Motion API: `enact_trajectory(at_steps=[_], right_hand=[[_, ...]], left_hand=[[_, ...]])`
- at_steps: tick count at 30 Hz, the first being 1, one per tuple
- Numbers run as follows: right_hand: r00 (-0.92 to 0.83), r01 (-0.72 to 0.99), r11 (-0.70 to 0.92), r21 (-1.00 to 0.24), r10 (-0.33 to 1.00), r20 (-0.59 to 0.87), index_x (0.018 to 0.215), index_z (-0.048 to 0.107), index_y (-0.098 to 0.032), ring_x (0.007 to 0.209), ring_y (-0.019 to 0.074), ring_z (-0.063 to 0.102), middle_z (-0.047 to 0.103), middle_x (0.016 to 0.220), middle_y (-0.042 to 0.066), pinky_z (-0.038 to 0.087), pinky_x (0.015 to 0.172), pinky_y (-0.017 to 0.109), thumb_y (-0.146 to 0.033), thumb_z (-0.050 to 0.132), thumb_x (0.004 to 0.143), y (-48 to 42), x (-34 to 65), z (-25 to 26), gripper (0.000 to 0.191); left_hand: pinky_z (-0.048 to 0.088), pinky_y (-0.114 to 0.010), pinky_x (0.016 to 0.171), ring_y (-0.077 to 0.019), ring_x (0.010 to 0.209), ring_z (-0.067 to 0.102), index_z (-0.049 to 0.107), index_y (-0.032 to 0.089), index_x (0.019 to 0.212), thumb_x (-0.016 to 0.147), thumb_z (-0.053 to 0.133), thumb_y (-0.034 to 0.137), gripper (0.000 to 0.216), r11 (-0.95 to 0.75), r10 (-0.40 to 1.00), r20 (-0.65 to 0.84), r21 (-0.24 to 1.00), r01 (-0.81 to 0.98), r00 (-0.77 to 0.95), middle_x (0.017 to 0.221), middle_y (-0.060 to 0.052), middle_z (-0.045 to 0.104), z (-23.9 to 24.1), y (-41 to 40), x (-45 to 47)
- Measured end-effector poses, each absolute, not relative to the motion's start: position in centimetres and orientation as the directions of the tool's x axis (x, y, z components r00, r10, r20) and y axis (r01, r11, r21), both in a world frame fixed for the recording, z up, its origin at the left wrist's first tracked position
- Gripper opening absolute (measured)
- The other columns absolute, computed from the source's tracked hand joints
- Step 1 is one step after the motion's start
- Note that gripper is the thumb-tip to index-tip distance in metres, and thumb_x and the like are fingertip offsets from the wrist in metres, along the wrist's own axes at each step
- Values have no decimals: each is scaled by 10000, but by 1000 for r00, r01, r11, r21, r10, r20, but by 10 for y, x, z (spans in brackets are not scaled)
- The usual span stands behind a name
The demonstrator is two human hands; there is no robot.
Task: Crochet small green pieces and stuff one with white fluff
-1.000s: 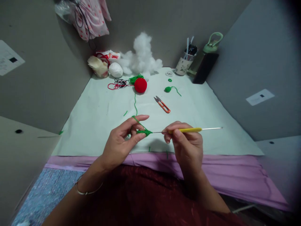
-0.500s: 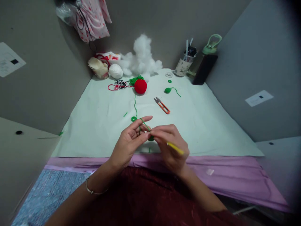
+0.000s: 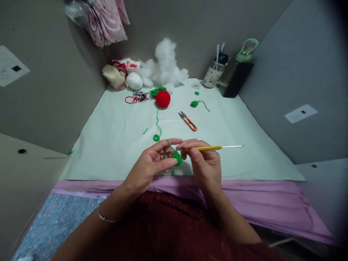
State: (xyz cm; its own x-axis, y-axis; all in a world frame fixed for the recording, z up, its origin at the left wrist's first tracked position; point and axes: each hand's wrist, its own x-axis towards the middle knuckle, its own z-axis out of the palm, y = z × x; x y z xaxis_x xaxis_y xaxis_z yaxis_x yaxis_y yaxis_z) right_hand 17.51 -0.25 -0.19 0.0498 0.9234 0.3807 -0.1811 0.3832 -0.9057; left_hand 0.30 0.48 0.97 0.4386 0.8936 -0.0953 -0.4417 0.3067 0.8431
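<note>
Between the thumb and fingers of my left hand (image 3: 152, 161) is a small round green crochet piece (image 3: 177, 158). Green yarn loops over the raised left index finger and trails to the table. My right hand (image 3: 205, 163) grips a crochet hook (image 3: 208, 148) by its yellow handle, with the shaft lying nearly level. Its left tip is at the top of the green piece; the other metal end points right. A small green crocheted ring (image 3: 156, 138) lies just beyond my left hand, by the yarn strand.
Orange-handled thread snips (image 3: 188, 121) lie ahead. Farther back are a red yarn ball (image 3: 163, 99), a green crocheted oval (image 3: 194, 104) with a tail, white stuffing (image 3: 165, 65), a pen cup (image 3: 214, 74) and a bottle (image 3: 244, 54). Grey panels (image 3: 296, 72) stand at both sides.
The hook has swung from pointing down toward me to nearly level, and my right hand has turned with it. More of the green piece now shows; the ring beside the yarn has shifted slightly.
</note>
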Motion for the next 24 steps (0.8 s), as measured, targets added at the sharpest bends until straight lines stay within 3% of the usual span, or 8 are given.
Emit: enact_trajectory(at_steps=[6,11,17,24], right_hand=[[-3,-245,328,-912,941,339,985,781,-275,779,135,657,769,939,13,513,708,276,-310,664,996,-4,178,-3,122],[-36,-385,240,-891,961,274,941,755,-243,750,125,635,746,895,24,489,682,266,-315,669,992,-1,178,1,123],[-56,-368,251,-896,955,290,933,734,-242,727,133,620,743,848,25,487,664,280,-337,657,998,-1,179,4,139],[-90,-263,347,-900,920,381,999,730,-242,799,150,663,767,926,33,511,694,302,-296,592,1037,-2,187,2,153]], left_hand=[[510,-271,817,-163,921,620,692,265,1364,902,746,289,465,198,855,-28,941,-276,518,1015,-56,696,8,5,-5],[481,-234,757,-126,855,580,710,266,1329,840,818,272,501,168,893,-48,958,-233,447,911,-10,623,10,7,-9],[488,-238,786,-113,849,568,684,227,1349,820,820,219,545,121,921,-20,964,-237,389,893,0,596,15,7,-6],[485,-271,872,-119,886,586,686,225,1339,824,788,175,528,81,930,-10,981,-178,367,916,-2,615,17,5,-8]])
